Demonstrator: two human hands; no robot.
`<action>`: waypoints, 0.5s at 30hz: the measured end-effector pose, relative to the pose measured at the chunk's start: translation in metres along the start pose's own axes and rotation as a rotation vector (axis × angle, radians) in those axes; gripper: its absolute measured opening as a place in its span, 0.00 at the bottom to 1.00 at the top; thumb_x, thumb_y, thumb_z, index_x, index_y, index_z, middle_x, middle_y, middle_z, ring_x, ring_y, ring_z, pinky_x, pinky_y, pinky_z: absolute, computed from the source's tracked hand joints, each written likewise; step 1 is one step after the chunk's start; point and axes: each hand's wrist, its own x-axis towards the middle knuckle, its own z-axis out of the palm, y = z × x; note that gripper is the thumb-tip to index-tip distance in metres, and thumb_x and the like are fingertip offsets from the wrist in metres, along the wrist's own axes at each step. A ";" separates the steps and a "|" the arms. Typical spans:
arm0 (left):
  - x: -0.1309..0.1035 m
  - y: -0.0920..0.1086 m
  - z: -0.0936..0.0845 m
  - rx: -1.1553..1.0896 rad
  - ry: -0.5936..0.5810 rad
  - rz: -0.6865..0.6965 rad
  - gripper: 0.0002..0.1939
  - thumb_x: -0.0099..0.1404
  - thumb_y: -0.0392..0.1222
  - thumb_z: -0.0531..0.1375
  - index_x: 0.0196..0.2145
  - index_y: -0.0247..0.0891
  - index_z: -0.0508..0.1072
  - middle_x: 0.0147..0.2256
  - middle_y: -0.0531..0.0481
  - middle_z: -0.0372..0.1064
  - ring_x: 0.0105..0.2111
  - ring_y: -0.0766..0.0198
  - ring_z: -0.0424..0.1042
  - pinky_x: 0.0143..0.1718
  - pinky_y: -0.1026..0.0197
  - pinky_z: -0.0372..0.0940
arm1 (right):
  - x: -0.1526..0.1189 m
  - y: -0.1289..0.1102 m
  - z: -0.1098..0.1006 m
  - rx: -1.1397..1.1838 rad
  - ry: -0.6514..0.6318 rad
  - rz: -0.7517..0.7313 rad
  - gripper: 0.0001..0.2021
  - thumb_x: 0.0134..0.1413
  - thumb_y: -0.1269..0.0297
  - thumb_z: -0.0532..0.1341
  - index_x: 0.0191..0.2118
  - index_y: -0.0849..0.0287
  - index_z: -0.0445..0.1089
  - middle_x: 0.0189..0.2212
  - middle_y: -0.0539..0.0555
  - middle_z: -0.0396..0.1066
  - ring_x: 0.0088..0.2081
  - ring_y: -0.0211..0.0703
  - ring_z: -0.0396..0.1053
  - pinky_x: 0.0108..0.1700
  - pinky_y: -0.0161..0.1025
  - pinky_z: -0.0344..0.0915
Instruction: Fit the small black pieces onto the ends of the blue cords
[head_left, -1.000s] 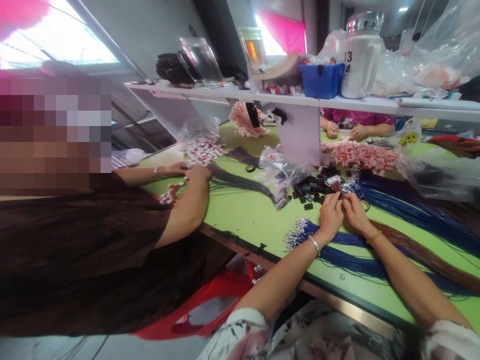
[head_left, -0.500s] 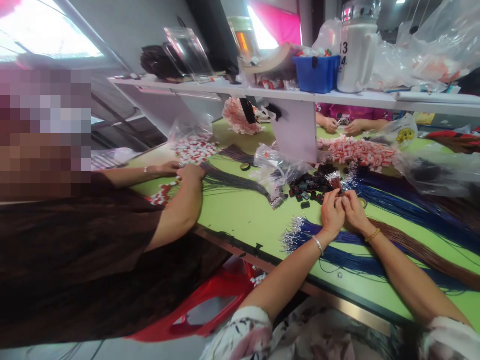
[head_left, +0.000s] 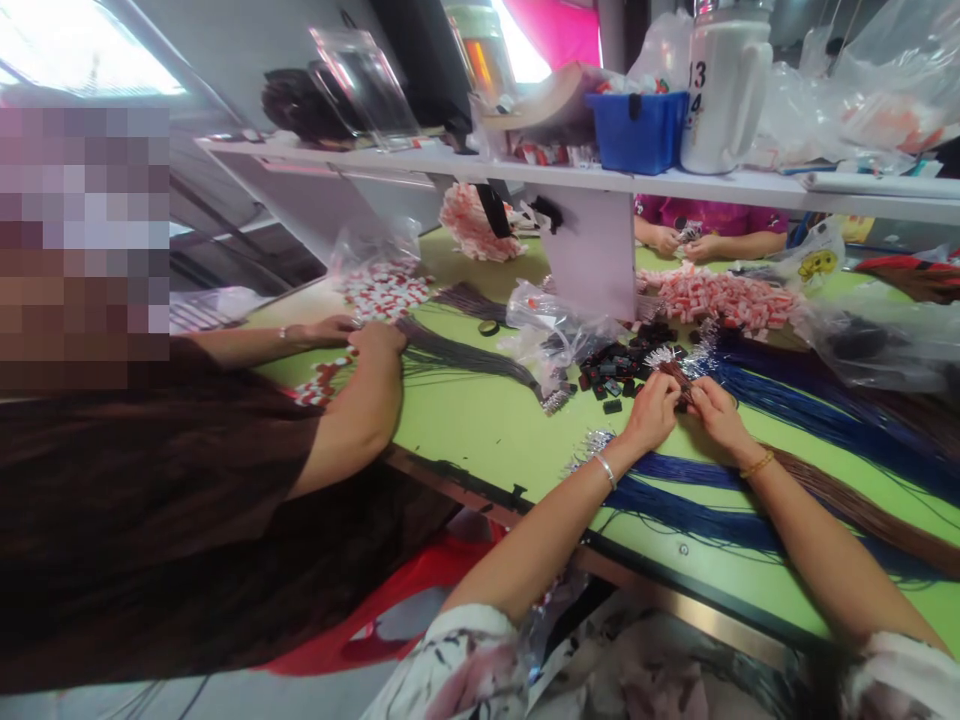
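Observation:
My left hand (head_left: pixel 652 412) is closed at the left side of a brown wire bundle (head_left: pixel 675 374) with silvery tips. On the bundle's other side my right hand (head_left: pixel 716 410) has its fingers pressed together on the brown wires. Black connector pieces (head_left: pixel 611 372) lie in a heap just left of and behind my hands. Blue wires (head_left: pixel 690 510) with silvery ends are spread below my wrists, and brown wires (head_left: pixel 847 500) run off to the right. More blue wires (head_left: pixel 795 405) lie right of my right hand.
At the left, a person's arms (head_left: pixel 371 385) reach over grey wires (head_left: pixel 465 350) and red-and-white pieces (head_left: pixel 386 290). Another person's hands (head_left: pixel 701 247) show beyond the shelf (head_left: pixel 495 172), which holds a blue bin (head_left: pixel 637 130) and a mug (head_left: pixel 724 100). Pink-white pieces (head_left: pixel 735 300) lie behind.
My left hand has moved a little left and away from my right hand, opening a gap between them. More of the brown bundle shows between my fingers.

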 end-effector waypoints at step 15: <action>-0.005 -0.046 -0.043 0.421 -0.097 0.046 0.10 0.63 0.30 0.46 0.34 0.35 0.66 0.36 0.41 0.65 0.36 0.58 0.64 0.39 0.56 0.61 | 0.006 -0.014 -0.014 0.248 0.012 0.167 0.20 0.55 0.42 0.54 0.30 0.56 0.57 0.14 0.40 0.45 0.15 0.30 0.40 0.16 0.29 0.40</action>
